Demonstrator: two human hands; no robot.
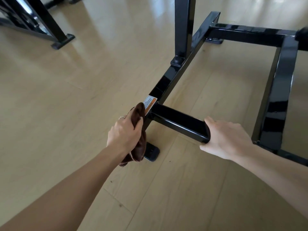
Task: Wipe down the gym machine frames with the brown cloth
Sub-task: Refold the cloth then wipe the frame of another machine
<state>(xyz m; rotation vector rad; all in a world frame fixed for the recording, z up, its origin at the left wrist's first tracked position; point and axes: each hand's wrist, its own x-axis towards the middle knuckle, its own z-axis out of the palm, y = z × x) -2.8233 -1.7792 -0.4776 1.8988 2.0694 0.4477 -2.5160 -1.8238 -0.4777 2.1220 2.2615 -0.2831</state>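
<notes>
A glossy black gym machine frame lies low on the wooden floor, with a long base bar running diagonally and an upright post rising from it. My left hand is shut on a bunched brown cloth pressed against the near end of that base bar, just below a white and orange label. My right hand grips the end of a short black cross tube that juts out from the base bar toward me.
A black rubber foot sits under the base bar's near end. Another bar of the same frame runs along the right. A second black machine's leg and foot stand at the upper left. Pale wooden floor lies between them.
</notes>
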